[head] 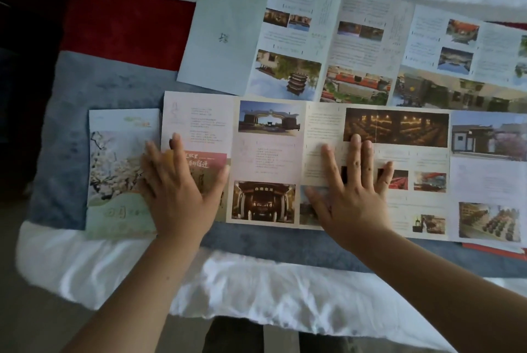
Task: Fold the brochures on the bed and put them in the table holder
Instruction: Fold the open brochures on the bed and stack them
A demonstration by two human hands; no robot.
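brochure position: the near brochure [268,159] lay unfolded along the near edge of the bed [228,290], on the blue band of the bed runner [71,130]. its long axis ran left to right, and the fold creases crossed it from far edge to near edge. my left hand [179,190] rested flat on its left end panel, fingers straight and slightly spread, pinching nothing. the outer side of that hand overlapped the folded brochure [114,170], which lay just beside that end. my right hand [353,198] pressed flat near the middle of the sheet, fingers spread, gripping nothing. the rest of the sheet extended past my right hand towards the right edge of the bed.

judgement: the coming fold would turn on that axis, since each panel must swing sideways over a crease. the left hand was nearer the end panel to be lifted, and the right hand could pin the middle.

the far brochure [299,39] lay open and parallel just beyond, its near edge apparently overlapped by the near one. the table holder was not in view.
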